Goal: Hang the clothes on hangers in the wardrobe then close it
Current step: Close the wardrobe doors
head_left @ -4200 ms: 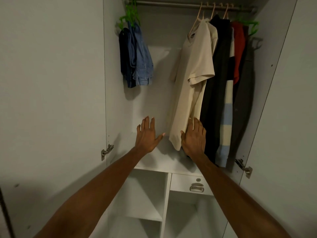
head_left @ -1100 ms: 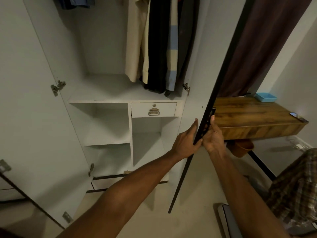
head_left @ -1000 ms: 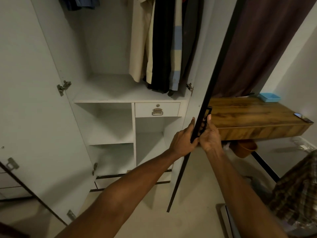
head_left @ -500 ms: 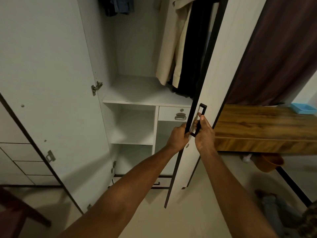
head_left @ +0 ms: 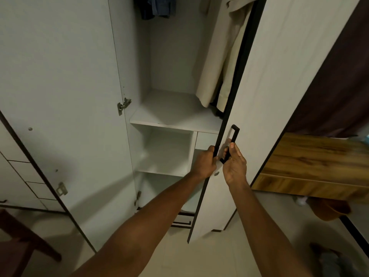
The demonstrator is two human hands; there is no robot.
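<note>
The white wardrobe's right door [head_left: 279, 80] stands partly swung across the opening, hiding most of the hung clothes. My right hand [head_left: 234, 164] grips the door's black handle [head_left: 231, 144]. My left hand [head_left: 204, 163] curls round the door's black front edge just left of it. Behind the door a cream shirt [head_left: 217, 62] still shows, hanging above the white shelf [head_left: 171, 112]. Dark blue garments [head_left: 157, 7] hang at the top. The left door [head_left: 60, 92] stands wide open.
A wooden desk [head_left: 319, 162] sits right of the wardrobe below a dark curtain [head_left: 335, 86]. An orange-brown thing [head_left: 331, 210] lies under the desk. A dark wooden chair [head_left: 18, 242] is at the lower left on the pale floor. A drawer unit [head_left: 16, 176] stands behind the left door.
Both hands have swung the right door leftward across the opening, covering the black and striped clothes and the small drawer. The view has shifted to the left.
</note>
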